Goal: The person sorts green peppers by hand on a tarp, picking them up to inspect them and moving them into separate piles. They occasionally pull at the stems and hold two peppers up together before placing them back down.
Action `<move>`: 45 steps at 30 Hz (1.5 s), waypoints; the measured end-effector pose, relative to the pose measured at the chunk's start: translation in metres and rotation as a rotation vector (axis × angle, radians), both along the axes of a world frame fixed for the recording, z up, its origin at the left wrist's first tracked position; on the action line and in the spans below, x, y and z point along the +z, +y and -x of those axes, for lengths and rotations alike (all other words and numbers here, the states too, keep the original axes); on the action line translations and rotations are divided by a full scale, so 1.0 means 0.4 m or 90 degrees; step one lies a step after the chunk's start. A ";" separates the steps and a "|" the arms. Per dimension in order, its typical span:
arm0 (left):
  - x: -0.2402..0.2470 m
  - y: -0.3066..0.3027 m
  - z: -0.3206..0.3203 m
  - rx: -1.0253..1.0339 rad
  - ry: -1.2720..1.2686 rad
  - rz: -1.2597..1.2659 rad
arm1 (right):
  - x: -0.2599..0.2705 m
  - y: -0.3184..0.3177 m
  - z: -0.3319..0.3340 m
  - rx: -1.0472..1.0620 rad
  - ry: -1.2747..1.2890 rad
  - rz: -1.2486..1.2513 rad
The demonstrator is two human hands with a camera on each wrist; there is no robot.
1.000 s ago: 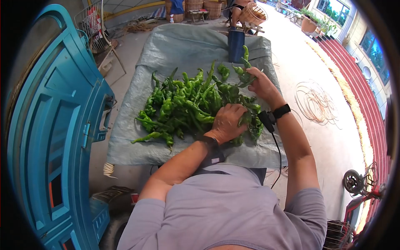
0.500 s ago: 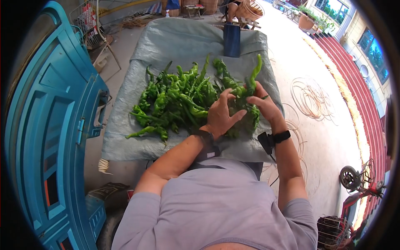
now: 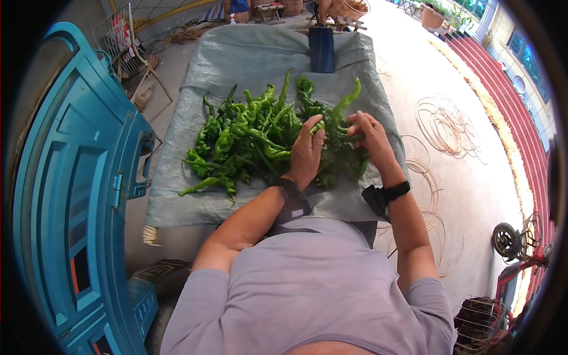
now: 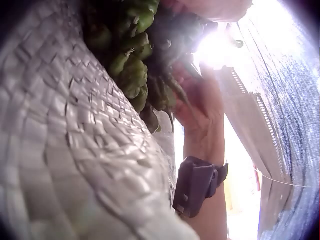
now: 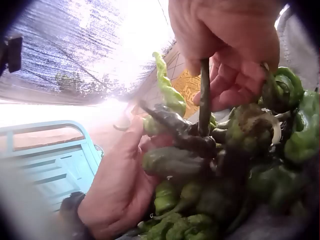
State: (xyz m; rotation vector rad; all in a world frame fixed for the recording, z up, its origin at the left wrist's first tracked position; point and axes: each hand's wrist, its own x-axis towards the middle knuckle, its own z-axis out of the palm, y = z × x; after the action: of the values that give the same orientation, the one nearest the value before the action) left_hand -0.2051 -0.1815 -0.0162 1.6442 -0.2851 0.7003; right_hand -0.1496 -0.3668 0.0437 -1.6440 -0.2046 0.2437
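Green peppers [image 3: 236, 127] lie heaped on a grey-green sheet [image 3: 195, 207]. The left hand [image 3: 306, 155] stands upright at the heap's right part, and in the right wrist view the left hand [image 5: 117, 185] curls its thumb and fingers round several peppers [image 5: 172, 160]. Opposite it the right hand [image 3: 374, 141] has bent fingers; the right wrist view shows the right hand [image 5: 230, 40] pinching a dark, thin pepper or stem [image 5: 204, 100]. A long light-green pepper [image 3: 348, 99] points up between the hands. Peppers hide some fingertips.
A dark blue object [image 3: 321, 50] lies at the sheet's far edge. A blue metal gate [image 3: 71, 177] stands at the left. Coiled cane strips [image 3: 447, 127] lie on the floor at the right, with wicker baskets [image 3: 349, 9] beyond the far edge.
The left hand has turned upright and its fingers have closed towards the peppers. The right hand has come down from farther up the sheet, and the long light-green pepper now leans right.
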 end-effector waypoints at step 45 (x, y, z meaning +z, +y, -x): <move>0.003 -0.006 -0.018 0.040 0.079 0.064 | 0.068 -0.005 0.086 -0.073 -0.163 -0.201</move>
State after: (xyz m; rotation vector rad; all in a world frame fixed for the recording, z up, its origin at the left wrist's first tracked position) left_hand -0.1977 -0.1838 -0.0150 1.5986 -0.1070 0.6465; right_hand -0.1840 -0.3687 0.0710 -1.3642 -0.3242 -0.0860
